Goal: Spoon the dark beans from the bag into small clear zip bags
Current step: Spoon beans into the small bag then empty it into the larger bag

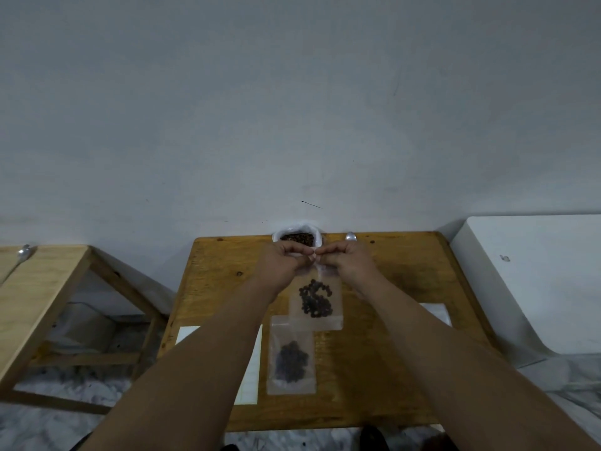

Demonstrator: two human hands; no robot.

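On the side table, a spare spoon lies at the far edge, well apart from the work. On the work table, a white sheet lies toward the near-left corner, partly hidden under the left forearm. The left hand reaches to the far middle, thumb and fingertips pinched on the top strip of a small clear zip bag that holds a loose scatter of dark beans. Whether this bag hangs from the pinch or lies flat, I cannot tell. Its bottom edge overlaps the top of a filled bag lying flat nearer the near edge. Behind the hands, at the far edge, the open bean sack shows its dark contents. The right hand pinches the same strip, its fingertips meeting the left's, so the step looks like pressing the zip closed. Just beyond it, a spoon rests at the far edge. A pale sheet lies toward the right edge, and a white box stands off the table. The risk is a half-closed seal. A bean caught in the track, or a skipped stretch, would let beans spill when the bag is laid down. The knuckles are also close to the sack, and a nudge could tip it.
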